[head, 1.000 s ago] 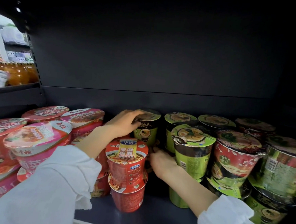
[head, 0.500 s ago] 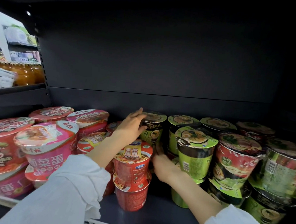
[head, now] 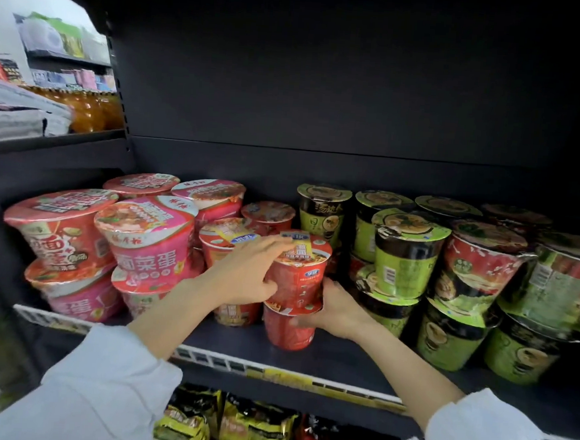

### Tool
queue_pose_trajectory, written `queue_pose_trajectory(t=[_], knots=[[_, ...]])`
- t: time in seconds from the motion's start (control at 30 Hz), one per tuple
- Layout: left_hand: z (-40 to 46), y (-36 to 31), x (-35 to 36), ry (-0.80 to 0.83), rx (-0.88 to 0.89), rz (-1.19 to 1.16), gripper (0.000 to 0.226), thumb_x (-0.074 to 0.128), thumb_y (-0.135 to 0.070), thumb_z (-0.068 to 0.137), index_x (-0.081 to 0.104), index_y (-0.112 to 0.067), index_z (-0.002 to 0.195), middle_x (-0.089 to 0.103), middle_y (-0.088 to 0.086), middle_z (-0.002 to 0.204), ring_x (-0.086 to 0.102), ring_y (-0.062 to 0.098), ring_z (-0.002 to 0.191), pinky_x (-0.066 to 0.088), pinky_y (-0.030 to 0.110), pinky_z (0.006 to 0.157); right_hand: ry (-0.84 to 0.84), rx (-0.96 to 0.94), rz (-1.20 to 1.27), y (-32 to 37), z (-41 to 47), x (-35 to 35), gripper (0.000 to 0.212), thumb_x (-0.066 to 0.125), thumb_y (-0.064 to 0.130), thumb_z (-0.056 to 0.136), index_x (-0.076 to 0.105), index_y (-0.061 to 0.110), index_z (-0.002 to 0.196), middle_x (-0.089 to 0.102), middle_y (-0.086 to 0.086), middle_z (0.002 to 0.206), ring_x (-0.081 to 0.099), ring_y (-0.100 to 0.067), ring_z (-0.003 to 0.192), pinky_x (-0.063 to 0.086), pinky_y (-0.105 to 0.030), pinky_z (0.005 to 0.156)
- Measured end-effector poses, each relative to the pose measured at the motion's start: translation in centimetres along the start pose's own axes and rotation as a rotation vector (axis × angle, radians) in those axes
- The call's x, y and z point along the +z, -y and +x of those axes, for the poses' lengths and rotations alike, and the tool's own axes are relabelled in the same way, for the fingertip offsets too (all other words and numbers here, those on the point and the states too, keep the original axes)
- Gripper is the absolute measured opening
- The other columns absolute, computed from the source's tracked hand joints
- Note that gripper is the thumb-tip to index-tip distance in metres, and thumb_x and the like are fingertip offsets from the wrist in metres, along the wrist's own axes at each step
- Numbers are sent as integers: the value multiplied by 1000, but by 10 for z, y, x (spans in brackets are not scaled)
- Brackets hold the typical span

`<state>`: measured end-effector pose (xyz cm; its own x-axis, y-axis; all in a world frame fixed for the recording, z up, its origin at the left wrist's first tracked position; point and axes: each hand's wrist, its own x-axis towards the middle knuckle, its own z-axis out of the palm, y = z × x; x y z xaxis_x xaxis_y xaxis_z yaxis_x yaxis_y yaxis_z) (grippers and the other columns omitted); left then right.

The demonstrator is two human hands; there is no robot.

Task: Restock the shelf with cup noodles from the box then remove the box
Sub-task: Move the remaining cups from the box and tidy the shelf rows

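A red cup noodle [head: 303, 279] stands stacked on a second red cup [head: 286, 331] near the front middle of the dark shelf [head: 340, 364]. My left hand [head: 247, 271] wraps the upper cup's left side, fingers reaching over its lid. My right hand [head: 334, 308] cups the right side where the two cups meet. Pink and red bowl noodles [head: 149, 244] are stacked at the left. Green and black cup noodles [head: 406, 259] fill the right. The box is out of view.
More red cups [head: 268, 215] stand behind my hands. The shelf's front rail [head: 281, 374] carries price tags. Below it lie yellow and red snack bags [head: 253, 427]. A neighbouring shelf at the left holds orange bottles [head: 87, 109]. The back wall above the cups is bare and dark.
Both hands have pulled back from the green cups at the rear and closed on the red stacked cups at the front. The camera has drawn back and lowered, showing the shelf below.
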<state>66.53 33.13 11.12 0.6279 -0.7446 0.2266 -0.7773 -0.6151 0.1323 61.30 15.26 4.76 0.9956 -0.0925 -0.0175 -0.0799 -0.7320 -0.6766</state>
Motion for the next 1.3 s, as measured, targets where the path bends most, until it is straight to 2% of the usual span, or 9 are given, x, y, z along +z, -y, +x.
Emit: queue_pose_trajectory(t=[0.1, 0.2, 0.4, 0.47, 0.6, 0.8, 0.93, 1.13, 1.3], knots=[[2, 0, 2, 14, 2, 65, 70, 54, -28, 91, 17, -25, 151, 16, -6, 158, 17, 11, 144, 14, 27, 117, -153, -7, -15, 0, -4, 14, 96, 83, 42, 63, 33, 16, 142, 44, -4, 136, 40, -21, 128, 35, -32, 106], [7, -1, 2, 8, 18, 97, 66, 52, -32, 95, 18, -24, 151, 19, -5, 157, 18, 12, 144, 14, 27, 117, -178, -2, -26, -2, -8, 12, 85, 82, 35, 67, 40, 12, 137, 49, -8, 133, 45, -23, 125, 39, -33, 105], [21, -26, 17, -141, 13, 184, 61, 52, -33, 94, 25, -22, 148, 34, -3, 151, 27, 16, 136, 22, 33, 108, -335, 53, -229, -12, -16, -5, 36, 65, 15, 86, 54, 3, 117, 60, -16, 117, 57, -30, 110, 47, -35, 90], [25, -28, 18, -167, 14, 160, 58, 55, -35, 92, 33, -20, 144, 46, -1, 143, 32, 17, 131, 26, 33, 104, -352, 59, -169, -8, -19, 1, 45, 66, 19, 85, 50, 3, 123, 58, -16, 118, 54, -30, 113, 46, -34, 93], [26, -15, 8, -128, 67, 56, 51, 57, -32, 91, 44, -24, 139, 49, -4, 140, 38, 16, 126, 31, 32, 103, -420, 132, -46, 5, -20, 25, 86, 76, 44, 72, 34, 2, 135, 44, -13, 129, 41, -29, 124, 37, -37, 105], [27, -6, -8, -86, 103, 182, 42, 46, -37, 96, 45, -33, 138, 47, -7, 143, 40, 16, 126, 27, 32, 103, -393, 141, -18, 5, -9, 26, 65, 72, 32, 80, 39, 4, 130, 51, -14, 129, 46, -30, 124, 43, -42, 101], [19, -4, -7, -179, 89, 258, 49, 48, -51, 91, 45, -34, 138, 55, -6, 135, 45, 14, 120, 28, 34, 100, -423, 122, -62, 2, -6, 19, 55, 58, 9, 87, 36, 0, 137, 46, -20, 136, 38, -35, 131, 33, -39, 109], [18, 3, 0, -96, 110, 203, 55, 50, -27, 95, 28, -37, 145, 24, -7, 155, 19, 15, 142, 16, 40, 113, -493, 176, -48, 13, -2, 47, 106, 74, 48, 71, 16, 1, 146, 32, -15, 142, 25, -32, 135, 24, -38, 112], [23, 7, -5, -126, 98, 222, 49, 50, -39, 93, 39, -31, 140, 45, -7, 142, 38, 14, 132, 21, 34, 109, -629, 173, -166, 9, 2, 51, 96, 70, 50, 76, 22, 2, 144, 37, -13, 134, 32, -28, 127, 33, -34, 105]])
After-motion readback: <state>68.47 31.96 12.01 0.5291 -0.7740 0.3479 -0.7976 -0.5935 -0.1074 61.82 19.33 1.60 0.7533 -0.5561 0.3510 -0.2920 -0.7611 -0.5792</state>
